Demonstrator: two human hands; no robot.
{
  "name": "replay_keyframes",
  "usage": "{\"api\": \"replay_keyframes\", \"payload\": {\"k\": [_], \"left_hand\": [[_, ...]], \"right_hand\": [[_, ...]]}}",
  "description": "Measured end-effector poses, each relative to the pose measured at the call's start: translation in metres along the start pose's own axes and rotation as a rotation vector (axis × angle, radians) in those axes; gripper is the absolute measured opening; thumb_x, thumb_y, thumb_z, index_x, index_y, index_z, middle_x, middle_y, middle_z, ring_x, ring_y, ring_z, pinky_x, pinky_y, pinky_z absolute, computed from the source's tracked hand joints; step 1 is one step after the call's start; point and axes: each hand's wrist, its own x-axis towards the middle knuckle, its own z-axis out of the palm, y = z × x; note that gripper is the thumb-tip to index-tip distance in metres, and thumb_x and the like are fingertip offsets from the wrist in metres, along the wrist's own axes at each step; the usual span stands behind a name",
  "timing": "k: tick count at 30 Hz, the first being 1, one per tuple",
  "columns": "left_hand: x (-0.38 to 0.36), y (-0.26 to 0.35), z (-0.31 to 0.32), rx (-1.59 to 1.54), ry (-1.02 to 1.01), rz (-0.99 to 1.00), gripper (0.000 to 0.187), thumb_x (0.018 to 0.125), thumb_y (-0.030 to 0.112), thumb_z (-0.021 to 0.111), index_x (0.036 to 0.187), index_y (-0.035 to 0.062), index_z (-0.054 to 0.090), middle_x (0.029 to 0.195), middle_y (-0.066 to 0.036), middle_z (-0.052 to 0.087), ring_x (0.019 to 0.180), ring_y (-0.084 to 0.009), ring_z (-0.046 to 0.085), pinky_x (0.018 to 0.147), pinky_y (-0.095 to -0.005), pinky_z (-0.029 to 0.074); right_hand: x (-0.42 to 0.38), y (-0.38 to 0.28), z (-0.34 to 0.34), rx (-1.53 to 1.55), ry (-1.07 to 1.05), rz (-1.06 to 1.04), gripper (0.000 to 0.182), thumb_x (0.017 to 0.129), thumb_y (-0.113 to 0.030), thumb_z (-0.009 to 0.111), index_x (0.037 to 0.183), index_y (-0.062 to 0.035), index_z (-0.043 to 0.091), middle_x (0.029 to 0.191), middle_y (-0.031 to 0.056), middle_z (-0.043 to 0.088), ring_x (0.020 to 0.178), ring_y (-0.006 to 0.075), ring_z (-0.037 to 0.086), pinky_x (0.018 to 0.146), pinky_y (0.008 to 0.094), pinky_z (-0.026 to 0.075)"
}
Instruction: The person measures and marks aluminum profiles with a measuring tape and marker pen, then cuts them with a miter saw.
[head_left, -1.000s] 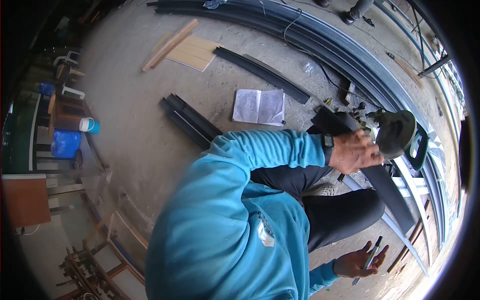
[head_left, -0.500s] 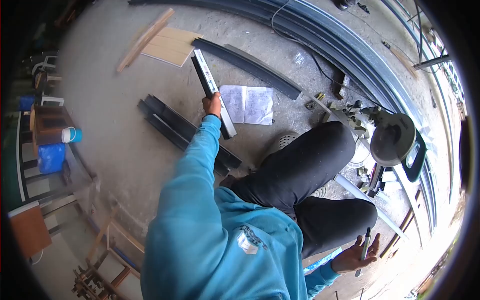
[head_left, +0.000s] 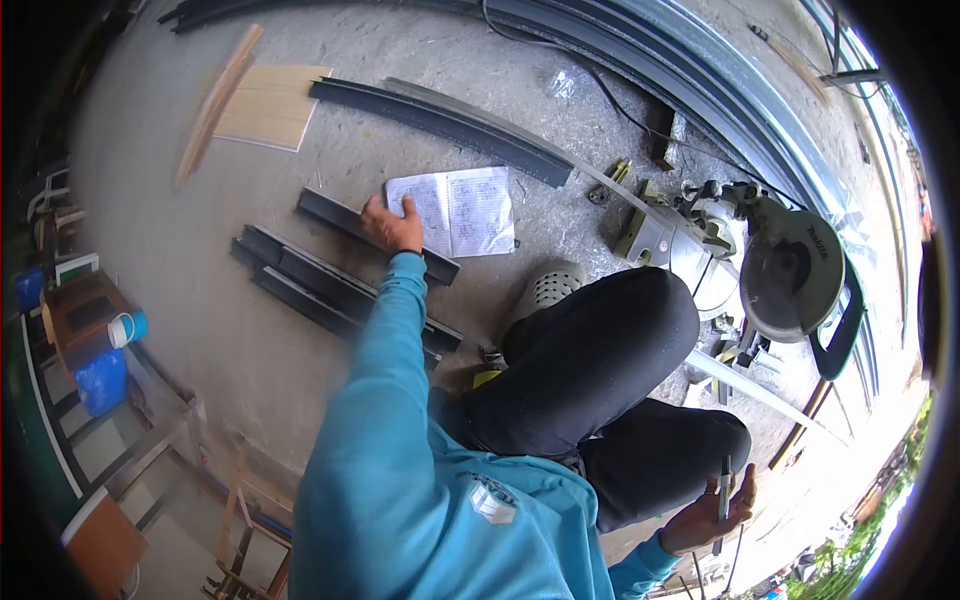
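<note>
Concrete floor: left hand has laid dark profile down, fingers spread; right hand still grips marker.

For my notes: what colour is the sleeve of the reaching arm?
Bright blue sleeve, head view.

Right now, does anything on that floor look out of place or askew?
Nothing damaged or spilled. The open notebook lies on bare concrete among cut black profiles, its corner over one piece beside the left hand. Small scraps litter the floor around the miter saw.
</note>
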Motion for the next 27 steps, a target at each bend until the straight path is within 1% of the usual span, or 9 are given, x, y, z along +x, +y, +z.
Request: {"api": "replay_keyframes", "payload": {"k": [1, 3, 4, 5, 8, 9, 11, 17, 27], "left_hand": [[0.005, 0.005, 0.032, -0.241, -0.06, 0.151, 0.068, 0.084, 0.039, 0.085, 0.128, -0.0011, 0.053, 0.125, -0.023, 0.059, 0.123, -0.0399, 0.056, 0.098, -0.0519, 0.05], [0.008, 0.056, 0.076, -0.415, -0.344, 0.022, 0.058, 0.085, 0.044, 0.085, 0.114, -0.0006, 0.062, 0.109, -0.02, 0.069, 0.103, -0.0349, 0.067, 0.095, -0.0427, 0.053], [0.009, 0.074, 0.11, -0.586, -0.451, -0.178, 0.059, 0.087, 0.047, 0.083, 0.113, -0.001, 0.063, 0.11, -0.021, 0.071, 0.106, -0.0343, 0.069, 0.095, -0.0418, 0.054], [0.009, 0.095, 0.132, -0.513, -0.44, -0.185, 0.062, 0.088, 0.05, 0.081, 0.113, -0.003, 0.063, 0.111, -0.024, 0.071, 0.109, -0.0352, 0.069, 0.098, -0.0421, 0.053], [0.015, 0.156, 0.144, -0.46, -0.534, -0.481, 0.066, 0.09, 0.054, 0.078, 0.114, -0.0054, 0.062, 0.114, -0.029, 0.069, 0.096, -0.0356, 0.075, 0.07, -0.0454, 0.064], [0.016, 0.164, 0.152, -0.374, -0.455, -0.475, 0.067, 0.091, 0.054, 0.076, 0.112, -0.0077, 0.062, 0.104, -0.027, 0.072, 0.079, -0.0338, 0.076, 0.055, -0.0426, 0.064], [0.023, 0.175, 0.152, -0.404, -0.502, -0.538, 0.06, 0.091, 0.045, 0.079, 0.103, -0.012, 0.066, 0.077, -0.02, 0.074, 0.056, -0.0275, 0.072, 0.05, -0.0397, 0.06], [0.046, 0.175, 0.159, -0.501, -0.6, -0.587, 0.027, 0.094, 0.02, 0.072, 0.098, -0.0063, 0.069, 0.088, -0.015, 0.073, 0.069, -0.0211, 0.072, 0.057, -0.0356, 0.06], [0.068, 0.154, 0.192, -0.458, -0.634, -0.557, 0.042, 0.081, 0.031, 0.089, 0.091, -0.0045, 0.068, 0.083, -0.015, 0.072, 0.069, -0.0259, 0.073, 0.06, -0.0406, 0.062]], "right_hand": [[0.002, 0.0, 0.003, -0.006, -0.01, 0.016, 0.069, 0.108, -0.06, 0.038, 0.144, -0.0031, 0.049, 0.157, 0.0178, 0.044, 0.12, 0.0282, 0.061, 0.095, 0.04, 0.057], [0.008, 0.001, 0.009, -0.019, -0.036, 0.048, 0.068, 0.108, -0.06, 0.039, 0.145, -0.0042, 0.049, 0.158, 0.0177, 0.043, 0.119, 0.0265, 0.062, 0.094, 0.0378, 0.057], [0.01, 0.002, 0.01, -0.041, -0.041, 0.053, 0.068, 0.108, -0.06, 0.039, 0.145, -0.0048, 0.049, 0.158, 0.0179, 0.043, 0.118, 0.026, 0.062, 0.094, 0.0373, 0.056], [0.013, 0.004, 0.01, -0.058, -0.042, 0.053, 0.068, 0.108, -0.061, 0.039, 0.145, -0.0054, 0.05, 0.159, 0.018, 0.043, 0.118, 0.0256, 0.062, 0.094, 0.0368, 0.056], [0.017, 0.006, 0.006, -0.104, -0.05, 0.002, 0.065, 0.109, -0.058, 0.038, 0.145, -0.0052, 0.05, 0.158, 0.0174, 0.045, 0.117, 0.0246, 0.061, 0.092, 0.0365, 0.056], [0.017, 0.006, 0.002, -0.12, -0.051, -0.024, 0.064, 0.11, -0.057, 0.038, 0.145, -0.0048, 0.05, 0.158, 0.017, 0.045, 0.117, 0.0243, 0.06, 0.092, 0.0366, 0.056], [0.016, 0.011, -0.011, -0.154, -0.023, -0.014, 0.063, 0.11, -0.057, 0.037, 0.144, -0.0061, 0.051, 0.158, 0.0164, 0.045, 0.118, 0.0236, 0.06, 0.092, 0.0355, 0.055], [0.016, 0.024, -0.016, -0.23, 0.032, 0.046, 0.071, 0.106, -0.066, 0.039, 0.142, -0.0064, 0.052, 0.156, 0.0168, 0.045, 0.109, 0.0223, 0.064, 0.089, 0.0337, 0.053], [0.033, 0.027, 0.001, -0.177, -0.071, 0.057, 0.066, 0.106, -0.061, 0.048, 0.136, -0.0028, 0.054, 0.152, 0.0178, 0.045, 0.11, 0.019, 0.065, 0.092, 0.0345, 0.055]]}}
